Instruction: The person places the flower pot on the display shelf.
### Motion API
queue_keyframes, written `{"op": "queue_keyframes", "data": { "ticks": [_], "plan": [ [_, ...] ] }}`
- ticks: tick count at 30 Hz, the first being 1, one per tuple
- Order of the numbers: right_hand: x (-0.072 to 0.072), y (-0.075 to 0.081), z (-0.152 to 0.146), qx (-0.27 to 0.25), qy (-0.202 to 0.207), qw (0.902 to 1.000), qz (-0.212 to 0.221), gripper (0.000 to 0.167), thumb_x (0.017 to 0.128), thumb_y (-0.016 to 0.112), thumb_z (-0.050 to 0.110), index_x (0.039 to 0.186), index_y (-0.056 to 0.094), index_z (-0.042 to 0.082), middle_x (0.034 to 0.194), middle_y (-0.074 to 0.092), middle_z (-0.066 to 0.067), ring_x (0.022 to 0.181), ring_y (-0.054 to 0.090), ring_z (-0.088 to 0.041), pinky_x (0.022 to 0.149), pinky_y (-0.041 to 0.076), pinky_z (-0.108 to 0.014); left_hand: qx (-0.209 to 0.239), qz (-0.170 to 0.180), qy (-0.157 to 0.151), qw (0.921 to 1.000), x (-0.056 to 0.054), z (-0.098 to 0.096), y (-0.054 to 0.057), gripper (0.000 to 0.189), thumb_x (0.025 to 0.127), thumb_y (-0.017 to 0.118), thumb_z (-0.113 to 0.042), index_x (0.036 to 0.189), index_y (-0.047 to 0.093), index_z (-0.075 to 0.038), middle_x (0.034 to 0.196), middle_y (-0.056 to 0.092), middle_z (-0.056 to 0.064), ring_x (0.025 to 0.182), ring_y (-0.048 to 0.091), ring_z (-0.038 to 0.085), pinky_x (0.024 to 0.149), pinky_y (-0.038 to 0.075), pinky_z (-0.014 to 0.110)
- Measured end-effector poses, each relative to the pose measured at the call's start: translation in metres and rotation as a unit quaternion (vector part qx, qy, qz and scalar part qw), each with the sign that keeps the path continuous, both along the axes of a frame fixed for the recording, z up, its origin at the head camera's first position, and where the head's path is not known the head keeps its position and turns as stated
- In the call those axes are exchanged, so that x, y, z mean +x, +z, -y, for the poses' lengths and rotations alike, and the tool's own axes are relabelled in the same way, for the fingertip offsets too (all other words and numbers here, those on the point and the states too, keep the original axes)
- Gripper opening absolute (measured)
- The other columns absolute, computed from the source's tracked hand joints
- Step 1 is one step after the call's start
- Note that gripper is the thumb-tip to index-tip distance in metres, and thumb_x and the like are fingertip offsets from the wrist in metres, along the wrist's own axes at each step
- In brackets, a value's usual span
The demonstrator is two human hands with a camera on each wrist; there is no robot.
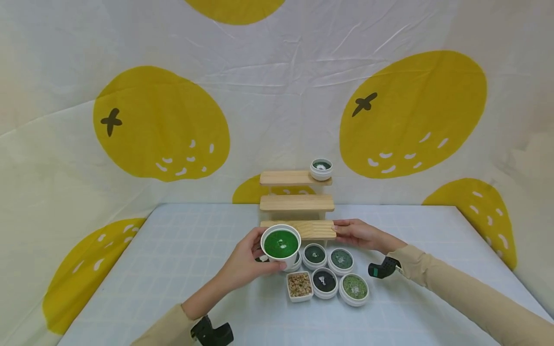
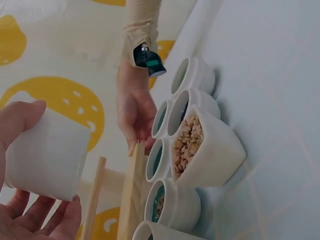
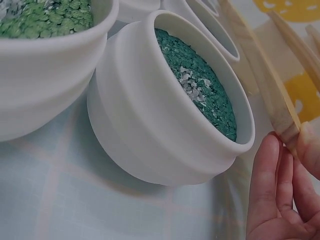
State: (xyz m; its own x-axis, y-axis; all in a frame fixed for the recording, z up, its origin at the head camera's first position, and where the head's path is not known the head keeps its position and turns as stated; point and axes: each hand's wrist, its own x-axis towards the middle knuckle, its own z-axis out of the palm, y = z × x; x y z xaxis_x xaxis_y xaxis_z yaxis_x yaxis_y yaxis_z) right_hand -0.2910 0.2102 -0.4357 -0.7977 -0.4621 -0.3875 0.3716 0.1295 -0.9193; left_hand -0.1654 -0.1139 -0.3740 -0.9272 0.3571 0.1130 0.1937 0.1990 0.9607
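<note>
My left hand point(image 1: 240, 265) grips a white cup point(image 1: 281, 245) filled with something green, raised in front of the lowest step of a wooden three-step stand. In the left wrist view the cup point(image 2: 47, 152) sits between thumb and fingers. At the right end of that lowest step point(image 1: 318, 229), my right hand point(image 1: 359, 234) pinches the wood. The right wrist view shows thumb and fingertips at the end of the step point(image 3: 286, 125). Just below the stand, small round white pots point(image 1: 341, 259) with green or dark fillings cluster together; the held cup partly hides some.
A square white dish point(image 1: 299, 287) of tan bits stands at the front of the cluster. On the stand's top step point(image 1: 285, 178), a white pot point(image 1: 321, 169) sits at the right end. A cloth with yellow fruit shapes hangs behind the pale checked table point(image 1: 195, 240).
</note>
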Motion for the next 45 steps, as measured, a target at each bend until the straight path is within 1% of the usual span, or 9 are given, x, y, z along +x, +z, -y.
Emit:
{"op": "queue_keyframes", "data": {
  "ticks": [4, 7, 13, 20, 25, 27, 33, 40, 45],
  "plan": [
    [0.000, -0.001, 0.004, 0.000, 0.002, 1.0000, -0.003, 0.059, 0.100, 0.048, 0.012, 0.147, 0.021, -0.011, 0.098, 0.067, 0.003, 0.088, 0.064, -0.005, 0.083, 0.056, -0.021, 0.001, -0.006, 0.000, 1.0000, -0.003, -0.004, 0.002, 0.070, 0.072, 0.083, -0.011, 0.131, 0.045, -0.006, 0.126, 0.057, 0.014, 0.105, 0.065, 0.021, 0.090, 0.053, 0.023],
    [0.001, -0.001, 0.005, 0.000, 0.004, 1.0000, -0.003, 0.058, 0.100, 0.047, 0.012, 0.147, 0.021, -0.011, 0.098, 0.067, 0.003, 0.088, 0.065, -0.005, 0.083, 0.056, -0.021, -0.006, -0.012, 0.004, 0.9999, -0.004, -0.005, 0.004, 0.070, 0.072, 0.083, -0.010, 0.131, 0.045, -0.007, 0.125, 0.058, 0.013, 0.103, 0.064, 0.021, 0.090, 0.053, 0.024],
    [0.000, 0.000, 0.007, 0.004, 0.003, 1.0000, 0.000, 0.057, 0.100, 0.046, 0.012, 0.147, 0.021, -0.010, 0.099, 0.066, 0.002, 0.088, 0.064, -0.005, 0.083, 0.056, -0.021, -0.034, -0.005, 0.034, 0.9988, -0.009, -0.007, 0.009, 0.069, 0.071, 0.084, -0.013, 0.129, 0.047, -0.009, 0.123, 0.059, 0.008, 0.108, 0.063, 0.022, 0.093, 0.053, 0.031],
    [0.001, 0.002, 0.007, -0.001, 0.008, 1.0000, -0.002, 0.059, 0.100, 0.047, 0.013, 0.147, 0.020, -0.011, 0.100, 0.066, 0.002, 0.090, 0.064, -0.005, 0.085, 0.055, -0.022, -0.039, -0.019, 0.044, 0.9981, -0.021, -0.009, 0.013, 0.070, 0.070, 0.085, -0.014, 0.129, 0.048, -0.010, 0.123, 0.058, 0.007, 0.110, 0.061, 0.022, 0.093, 0.054, 0.032],
    [0.003, 0.001, 0.000, 0.002, 0.005, 0.9999, -0.010, 0.060, 0.101, 0.047, 0.013, 0.147, 0.019, -0.011, 0.102, 0.065, 0.001, 0.091, 0.063, -0.005, 0.086, 0.055, -0.022, -0.036, -0.022, 0.039, 0.9984, -0.031, -0.012, 0.012, 0.070, 0.072, 0.084, -0.015, 0.130, 0.047, -0.009, 0.125, 0.057, 0.009, 0.113, 0.059, 0.023, 0.095, 0.053, 0.034],
    [0.004, 0.000, -0.001, -0.001, 0.001, 1.0000, -0.008, 0.059, 0.101, 0.047, 0.013, 0.147, 0.019, -0.012, 0.101, 0.065, 0.001, 0.091, 0.064, -0.006, 0.085, 0.055, -0.022, -0.034, -0.023, 0.042, 0.9983, -0.034, -0.012, 0.011, 0.068, 0.072, 0.084, -0.014, 0.129, 0.047, -0.007, 0.124, 0.057, 0.010, 0.113, 0.059, 0.024, 0.096, 0.052, 0.035],
    [0.004, -0.001, -0.002, -0.006, 0.010, 0.9999, -0.007, 0.061, 0.100, 0.048, 0.014, 0.147, 0.019, -0.012, 0.102, 0.065, 0.001, 0.092, 0.064, -0.006, 0.086, 0.055, -0.022, -0.034, -0.024, 0.076, 0.9962, -0.042, -0.009, 0.009, 0.069, 0.072, 0.084, -0.012, 0.130, 0.047, -0.006, 0.122, 0.058, 0.009, 0.112, 0.059, 0.023, 0.098, 0.051, 0.039],
    [0.002, 0.000, -0.004, -0.005, 0.010, 0.9997, -0.019, 0.062, 0.100, 0.048, 0.013, 0.146, 0.017, -0.014, 0.101, 0.065, 0.002, 0.091, 0.063, -0.005, 0.083, 0.055, -0.020, -0.020, -0.032, 0.092, 0.9950, -0.055, -0.012, 0.010, 0.071, 0.074, 0.082, -0.013, 0.135, 0.045, -0.006, 0.126, 0.056, 0.009, 0.114, 0.057, 0.024, 0.100, 0.050, 0.041],
    [-0.001, -0.002, -0.002, -0.012, 0.013, 0.9998, -0.005, 0.062, 0.100, 0.049, 0.014, 0.147, 0.018, -0.012, 0.100, 0.065, 0.001, 0.090, 0.064, -0.006, 0.083, 0.055, -0.020, -0.027, -0.027, 0.109, 0.9933, -0.062, -0.014, 0.013, 0.070, 0.076, 0.081, -0.013, 0.135, 0.045, -0.006, 0.127, 0.057, 0.009, 0.115, 0.057, 0.025, 0.101, 0.049, 0.042]
  ]
}}
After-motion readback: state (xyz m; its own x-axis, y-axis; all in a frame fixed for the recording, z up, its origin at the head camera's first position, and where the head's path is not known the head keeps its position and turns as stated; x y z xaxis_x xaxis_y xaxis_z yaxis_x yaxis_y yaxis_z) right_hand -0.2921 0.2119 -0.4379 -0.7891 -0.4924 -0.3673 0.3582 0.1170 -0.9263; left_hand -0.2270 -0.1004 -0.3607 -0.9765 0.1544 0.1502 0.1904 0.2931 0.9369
